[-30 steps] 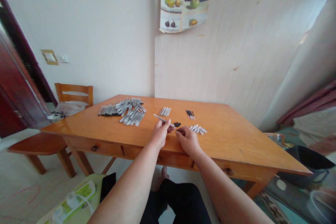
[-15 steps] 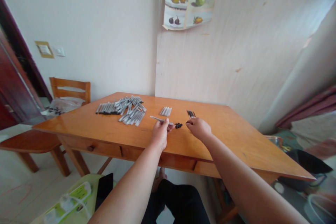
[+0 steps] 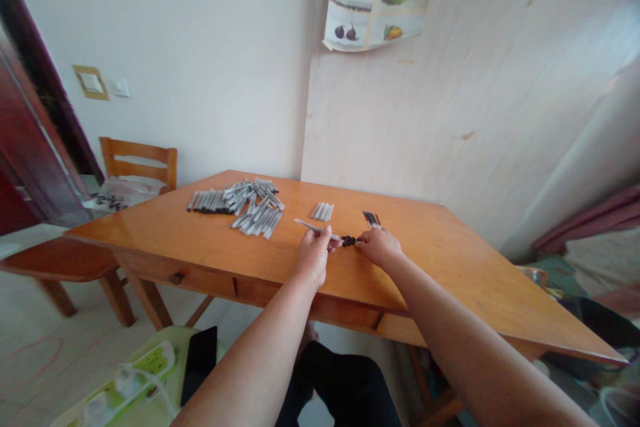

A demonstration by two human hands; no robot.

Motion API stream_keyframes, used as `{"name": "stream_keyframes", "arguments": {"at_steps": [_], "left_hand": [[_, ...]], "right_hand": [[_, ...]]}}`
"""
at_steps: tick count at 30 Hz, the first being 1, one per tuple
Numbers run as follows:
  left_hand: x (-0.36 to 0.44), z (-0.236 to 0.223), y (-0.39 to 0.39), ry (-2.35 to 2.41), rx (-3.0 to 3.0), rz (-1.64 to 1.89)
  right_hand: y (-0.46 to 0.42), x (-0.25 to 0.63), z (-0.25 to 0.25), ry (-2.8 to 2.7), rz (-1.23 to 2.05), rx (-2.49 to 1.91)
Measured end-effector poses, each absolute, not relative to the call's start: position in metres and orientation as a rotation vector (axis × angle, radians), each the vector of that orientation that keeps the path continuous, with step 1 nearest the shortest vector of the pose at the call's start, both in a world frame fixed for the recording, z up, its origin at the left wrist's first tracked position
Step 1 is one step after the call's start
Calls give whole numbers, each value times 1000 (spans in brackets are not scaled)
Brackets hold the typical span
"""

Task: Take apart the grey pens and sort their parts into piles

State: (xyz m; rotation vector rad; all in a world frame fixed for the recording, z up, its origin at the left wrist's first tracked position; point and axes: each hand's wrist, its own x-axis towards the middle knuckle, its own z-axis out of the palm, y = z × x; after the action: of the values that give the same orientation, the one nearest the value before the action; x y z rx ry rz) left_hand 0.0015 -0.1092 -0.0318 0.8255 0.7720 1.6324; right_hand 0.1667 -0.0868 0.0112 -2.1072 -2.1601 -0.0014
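Observation:
My left hand (image 3: 315, 255) is closed around a slim whitish pen barrel (image 3: 313, 225), which points up and left over the table. Just right of its fingers lies a small heap of black pen parts, perhaps caps (image 3: 349, 240). My right hand (image 3: 379, 245) is at the heap's right side, thumb and fingers pinched together; whatever is between the fingertips is too small to make out. Beyond that hand lie several thin dark pen refills (image 3: 371, 218), partly hidden by it. A short row of whitish pen barrels (image 3: 323, 211) rests behind the left hand.
A large pile of grey-white pens (image 3: 255, 203) covers the table's (image 3: 450, 267) left part. A wooden chair (image 3: 140, 160) with a plastic bag (image 3: 131, 190) stands at left. Below, a power strip (image 3: 150, 363) and a black phone-like slab (image 3: 199, 363) lie on a light green stool.
My right hand has come slightly left and down to the black parts, its fingertips now touching the heap's edge. The left hand keeps hold of the pen barrel. The view has shifted a little.

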Motion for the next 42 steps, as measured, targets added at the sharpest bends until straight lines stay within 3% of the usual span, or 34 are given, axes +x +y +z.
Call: {"name": "stream_keyframes", "arguments": {"at_steps": [14,27,42], "left_hand": [[2,-31,-110,781,824,1619],[2,-33,-107,787,826,1624],[-1,-33,-107,795,881,1614]], "right_hand": [[-92,167,11,-2097,-20,-2104],[-122,150,9,-1951,294,-1416],[-133,150,6,-1933,281,-1466]]}}
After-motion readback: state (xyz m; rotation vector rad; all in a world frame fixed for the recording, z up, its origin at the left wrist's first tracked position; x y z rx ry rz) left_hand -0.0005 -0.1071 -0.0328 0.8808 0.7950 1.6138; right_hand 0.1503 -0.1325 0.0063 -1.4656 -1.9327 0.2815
